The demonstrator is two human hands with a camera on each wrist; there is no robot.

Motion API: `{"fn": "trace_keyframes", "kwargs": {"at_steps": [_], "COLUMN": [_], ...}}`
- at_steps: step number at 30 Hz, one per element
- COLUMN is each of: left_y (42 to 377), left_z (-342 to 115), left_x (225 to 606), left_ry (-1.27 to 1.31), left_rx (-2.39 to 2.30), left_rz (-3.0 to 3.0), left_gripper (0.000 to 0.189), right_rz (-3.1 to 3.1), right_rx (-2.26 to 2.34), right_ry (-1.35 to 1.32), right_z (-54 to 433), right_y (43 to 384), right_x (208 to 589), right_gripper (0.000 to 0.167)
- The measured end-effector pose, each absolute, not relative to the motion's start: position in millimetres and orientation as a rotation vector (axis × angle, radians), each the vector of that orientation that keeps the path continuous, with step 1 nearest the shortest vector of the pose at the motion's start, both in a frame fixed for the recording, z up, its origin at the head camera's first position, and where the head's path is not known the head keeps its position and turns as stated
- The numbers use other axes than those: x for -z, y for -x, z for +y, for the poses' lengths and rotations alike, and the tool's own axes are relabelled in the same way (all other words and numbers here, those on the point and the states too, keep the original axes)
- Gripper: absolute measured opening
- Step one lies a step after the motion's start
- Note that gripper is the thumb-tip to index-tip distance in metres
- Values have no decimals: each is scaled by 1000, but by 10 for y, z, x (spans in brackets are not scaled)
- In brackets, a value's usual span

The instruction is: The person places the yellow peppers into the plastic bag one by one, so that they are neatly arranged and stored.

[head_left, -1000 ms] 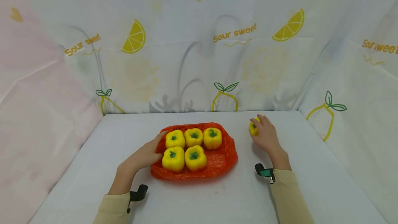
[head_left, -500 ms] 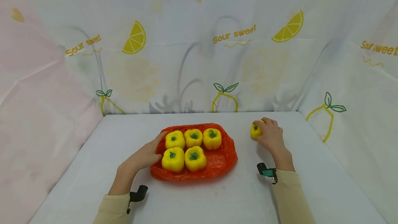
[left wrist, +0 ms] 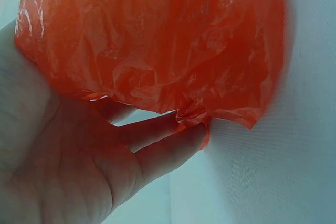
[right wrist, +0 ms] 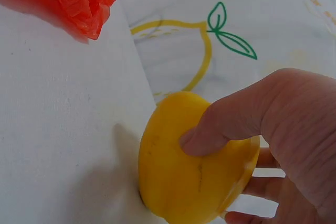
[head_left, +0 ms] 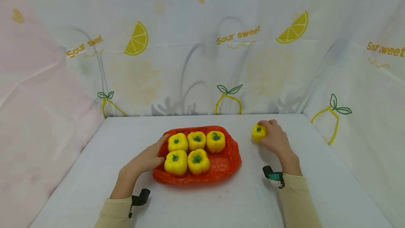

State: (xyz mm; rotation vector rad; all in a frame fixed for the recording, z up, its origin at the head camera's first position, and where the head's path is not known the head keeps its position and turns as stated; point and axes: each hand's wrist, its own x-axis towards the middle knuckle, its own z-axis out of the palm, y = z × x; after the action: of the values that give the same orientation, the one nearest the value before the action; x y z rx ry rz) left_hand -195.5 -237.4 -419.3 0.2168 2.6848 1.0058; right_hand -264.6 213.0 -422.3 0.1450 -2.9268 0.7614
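Note:
A red plastic bag (head_left: pixel 219 164) lies spread on the white table, with several yellow bell peppers (head_left: pixel 198 162) with green stems grouped in its left and middle part. My left hand (head_left: pixel 148 156) rests at the bag's left edge, thumb and index finger apart. In the left wrist view, fairly straight fingers (left wrist: pixel 173 153) touch the bag's crumpled edge (left wrist: pixel 194 113). Right of the bag, my right hand (head_left: pixel 276 139) grips another yellow bell pepper (head_left: pixel 258 133). The right wrist view has the thumb pressed on the side of that pepper (right wrist: pixel 178 171), other fingers partly hidden behind it.
Bare red plastic (head_left: pixel 221 177) shows at the bag's right front. White table surface (head_left: pixel 202 207) lies between bag and person. A lemon-printed cloth (head_left: pixel 190 69) hangs behind the table and along both sides. Small black devices sit at the left wrist (head_left: pixel 141 197) and right wrist (head_left: pixel 268 172).
Over the last second my right hand has drawn back slightly toward me, first rightward, then a little left with the bell pepper. My left hand and the bag have stayed put.

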Motion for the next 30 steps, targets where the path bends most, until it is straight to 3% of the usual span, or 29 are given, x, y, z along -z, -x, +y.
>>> {"fn": "trace_keyframes", "kwargs": {"at_steps": [9, 30], "left_y": [1958, 1950], "left_z": [-2369, -2371], "left_x": [4185, 4193], "left_ry": [-217, -211], "left_rx": [-997, -978], "left_rz": [2687, 2693], "left_gripper": [83, 84], "right_rz": [-2963, -2961], "right_rx": [-996, -1197], "right_ry": [-218, -630], "right_z": [2028, 1700], "right_y": [2634, 2332], "right_x": [4148, 3740], "right_gripper": [70, 74]}}
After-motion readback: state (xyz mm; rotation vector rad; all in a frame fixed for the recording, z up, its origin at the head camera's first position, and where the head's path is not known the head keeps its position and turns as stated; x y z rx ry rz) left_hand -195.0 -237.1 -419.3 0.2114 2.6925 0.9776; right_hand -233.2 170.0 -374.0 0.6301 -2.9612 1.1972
